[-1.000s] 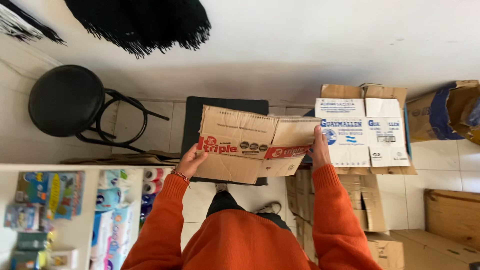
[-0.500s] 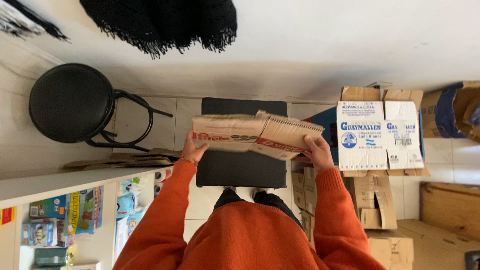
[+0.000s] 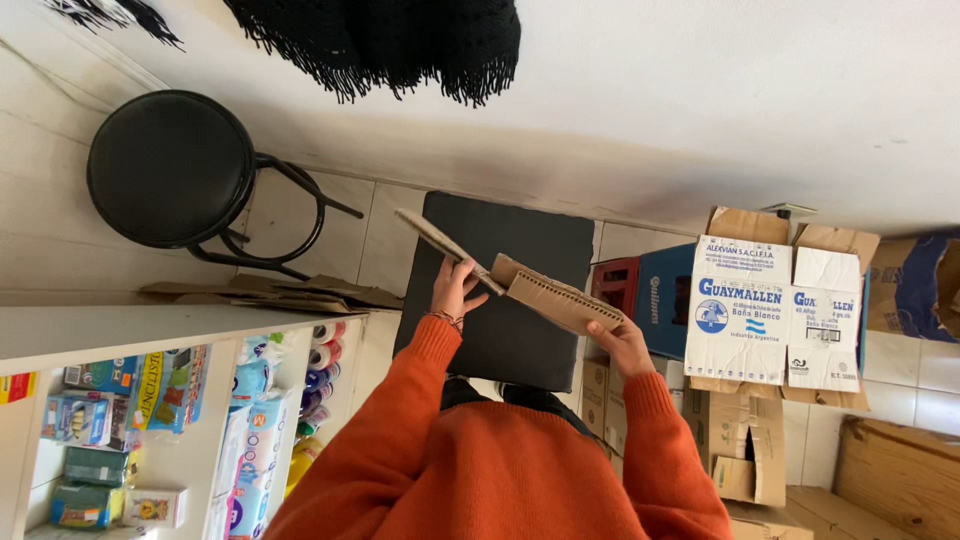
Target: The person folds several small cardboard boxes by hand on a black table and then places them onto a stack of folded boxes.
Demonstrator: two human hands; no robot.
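The person, in an orange sweater, holds a flattened cardboard box (image 3: 520, 280) out in front of the chest, seen nearly edge-on and slanting down from upper left to lower right. The left hand (image 3: 455, 290) grips it near its upper part, fingers (image 3: 445, 272) curled up around the board with the thumb spread to the side; a thin band sits at that wrist. The right hand (image 3: 622, 345) closes on the lower right end, fingers wrapped over the corrugated edge from beneath. The box hangs in the air over a dark square seat (image 3: 520, 250) (it touches nothing but the two hands). To the left stands a round black stool (image 3: 170, 168) on the tiled floor, with more flattened cardboard (image 3: 290, 293) lying by its legs. Lower left, a white shelf (image 3: 150, 330) holds coloured packages and rolls. To the right sit a blue and red crate (image 3: 650, 290) and a white printed carton (image 3: 775, 310) on brown boxes. A black fringed cloth (image 3: 400, 40) hangs at the top.
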